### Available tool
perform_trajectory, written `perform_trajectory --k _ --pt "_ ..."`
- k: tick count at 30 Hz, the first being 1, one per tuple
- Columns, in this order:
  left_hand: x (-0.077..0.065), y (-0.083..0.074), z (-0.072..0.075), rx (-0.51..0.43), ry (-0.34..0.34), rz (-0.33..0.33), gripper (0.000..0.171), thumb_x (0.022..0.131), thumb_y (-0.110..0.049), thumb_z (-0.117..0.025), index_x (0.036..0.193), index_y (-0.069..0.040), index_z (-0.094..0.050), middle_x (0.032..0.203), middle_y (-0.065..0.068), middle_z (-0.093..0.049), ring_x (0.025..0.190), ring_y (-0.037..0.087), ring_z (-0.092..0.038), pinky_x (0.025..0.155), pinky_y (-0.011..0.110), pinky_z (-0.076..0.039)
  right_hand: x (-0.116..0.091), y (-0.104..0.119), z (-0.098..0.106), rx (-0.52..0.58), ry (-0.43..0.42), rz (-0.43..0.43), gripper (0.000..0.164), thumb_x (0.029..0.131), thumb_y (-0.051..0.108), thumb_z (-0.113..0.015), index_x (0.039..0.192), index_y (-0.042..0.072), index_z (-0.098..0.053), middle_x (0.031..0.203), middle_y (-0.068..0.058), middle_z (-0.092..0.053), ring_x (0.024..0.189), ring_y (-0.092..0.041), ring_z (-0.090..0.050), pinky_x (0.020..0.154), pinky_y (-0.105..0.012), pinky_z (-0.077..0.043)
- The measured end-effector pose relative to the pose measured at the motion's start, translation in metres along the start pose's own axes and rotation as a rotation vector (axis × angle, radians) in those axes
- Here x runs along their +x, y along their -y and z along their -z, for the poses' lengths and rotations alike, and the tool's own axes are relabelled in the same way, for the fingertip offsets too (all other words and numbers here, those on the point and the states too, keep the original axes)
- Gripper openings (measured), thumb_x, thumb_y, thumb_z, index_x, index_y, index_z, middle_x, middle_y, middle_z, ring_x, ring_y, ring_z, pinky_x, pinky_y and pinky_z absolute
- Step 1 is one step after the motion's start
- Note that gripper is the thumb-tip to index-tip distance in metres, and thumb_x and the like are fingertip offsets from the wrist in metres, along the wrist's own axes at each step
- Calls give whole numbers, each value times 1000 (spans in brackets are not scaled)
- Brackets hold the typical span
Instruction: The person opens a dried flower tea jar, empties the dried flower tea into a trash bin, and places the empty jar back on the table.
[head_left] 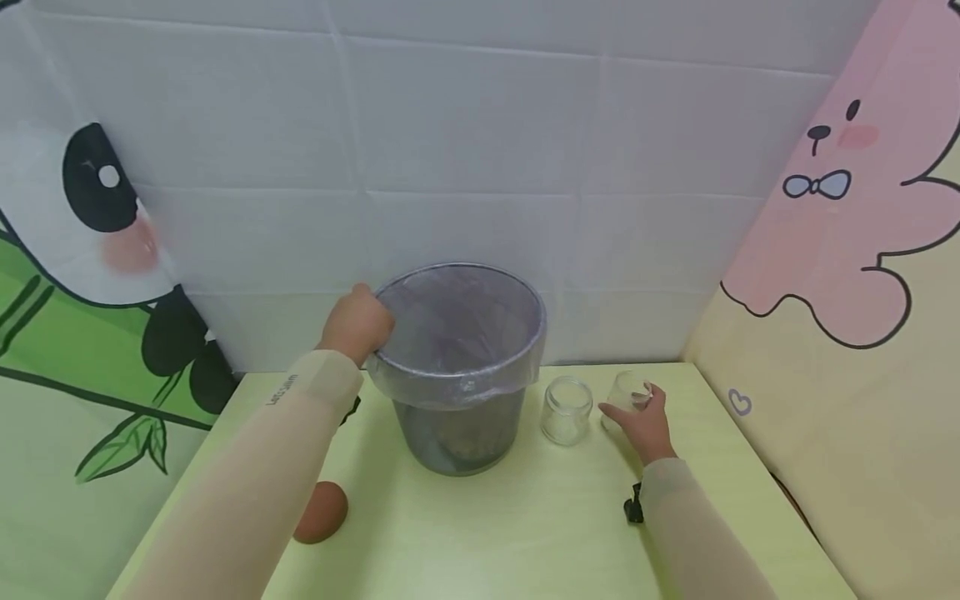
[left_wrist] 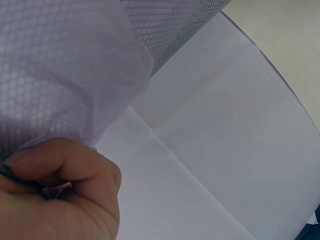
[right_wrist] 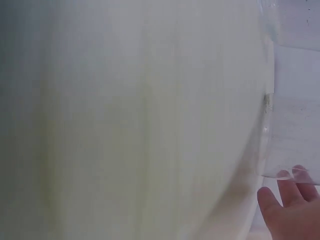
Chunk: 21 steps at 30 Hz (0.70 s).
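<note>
A grey mesh bin [head_left: 457, 433] stands on the table, a thin translucent plastic bag [head_left: 468, 387] lining it and folded over its rim. My left hand [head_left: 358, 323] grips the rim at the left, thumb and fingers curled over bag and edge; the same hand [left_wrist: 65, 190] shows close up in the left wrist view. On the right, my right hand [head_left: 641, 421] is around a clear glass jar [head_left: 626, 383], thumb at its left and fingers at its right. In the right wrist view, fingertips [right_wrist: 287, 182] meet that jar's side. A second glass jar [head_left: 567, 410] stands between bin and hand.
A reddish-brown ball-like object [head_left: 322, 512] lies on the pale yellow table [head_left: 450, 542], partly behind the left sleeve. White sheeting [head_left: 465, 150] hangs behind the bin. Side panels carry a panda drawing [head_left: 101, 179] and a pink bear [head_left: 847, 225].
</note>
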<state>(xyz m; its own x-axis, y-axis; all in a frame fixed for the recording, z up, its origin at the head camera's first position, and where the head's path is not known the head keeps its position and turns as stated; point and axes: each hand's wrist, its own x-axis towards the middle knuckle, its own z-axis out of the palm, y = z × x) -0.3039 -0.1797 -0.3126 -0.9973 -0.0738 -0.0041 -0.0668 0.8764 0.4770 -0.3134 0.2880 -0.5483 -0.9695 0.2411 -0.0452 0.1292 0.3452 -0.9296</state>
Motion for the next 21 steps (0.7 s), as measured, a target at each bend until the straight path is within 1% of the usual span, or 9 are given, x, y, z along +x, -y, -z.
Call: perform_trajectory --k 2,4,8,12,14,18,21 --pt "0 0 0 2 -2 0 63 99 -10 -38 149 23 -19 132 37 -47 91 36 -54 86 52 -50 -2 2 2 -6 -4 7 124 82 50 -86 163 14 1 161 -26 -25 147 -43 -29 115 -57 -30" --pt "1 1 0 1 -4 0 63 99 -11 -38 149 23 -19 129 38 -48 92 37 -54 89 54 -50 -4 6 3 -16 -11 18 123 83 48 -85 164 14 2 161 -26 -24 147 -42 -28 116 -57 -30" --pt "2 3 0 6 -5 2 64 99 -12 -38 149 22 -18 128 38 -49 96 39 -55 92 56 -49 -8 15 7 -33 -4 36 124 83 52 -84 164 16 1 162 -23 -25 149 -41 -25 116 -57 -29" --pt "5 5 -2 16 -10 3 63 99 -12 -39 149 22 -21 128 37 -49 97 39 -56 91 56 -50 -12 24 12 -52 12 46 127 80 57 -84 165 16 2 164 -22 -22 150 -41 -24 116 -58 -29" --pt "6 5 -2 16 -11 3 63 98 -12 -39 148 22 -21 130 37 -48 98 39 -56 92 56 -49 -13 27 14 -64 14 53 126 81 56 -83 165 15 2 164 -23 -20 150 -41 -24 116 -58 -29" --pt "6 5 -2 14 -1 -1 64 98 -12 -39 148 23 -22 135 38 -45 101 40 -55 96 57 -48 -16 33 17 -77 -2 76 123 83 52 -83 164 12 -1 163 -24 -23 149 -41 -26 116 -57 -29" --pt "5 6 -1 -3 16 -8 64 97 -12 -39 147 23 -21 137 38 -43 101 40 -54 98 58 -47 -20 38 20 -84 -23 97 122 82 52 -84 164 10 -4 161 -23 -27 149 -41 -27 116 -57 -29"
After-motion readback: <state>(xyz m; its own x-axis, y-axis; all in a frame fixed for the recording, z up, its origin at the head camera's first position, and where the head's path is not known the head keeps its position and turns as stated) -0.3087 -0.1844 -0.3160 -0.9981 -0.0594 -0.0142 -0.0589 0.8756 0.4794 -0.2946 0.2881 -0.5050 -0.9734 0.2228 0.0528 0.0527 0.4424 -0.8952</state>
